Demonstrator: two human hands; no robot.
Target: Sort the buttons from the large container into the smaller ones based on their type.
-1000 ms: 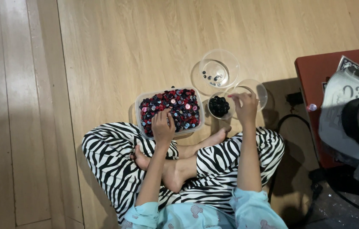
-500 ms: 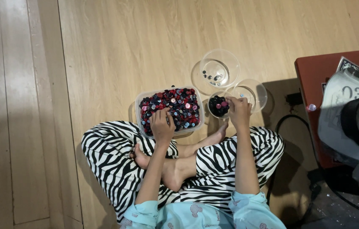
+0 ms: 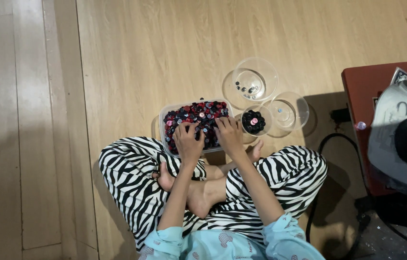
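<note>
Both hands, left [image 3: 187, 141] and right [image 3: 229, 136], rest in the tub [image 3: 165, 126] of red and dark buttons [image 3: 194, 115] on the floor; whether either grip pinches anything, I cannot tell. A careless sweep could knock the small full bowl [image 3: 253, 122] just beside, scattering buttons.

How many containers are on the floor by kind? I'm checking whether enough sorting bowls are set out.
Rectangular clear tub full of red, black and grey buttons, both hands in it: 1
Round clear bowls: 3, one with a few buttons, one filled with dark buttons, one nearly bare
Total: 4 containers
</note>
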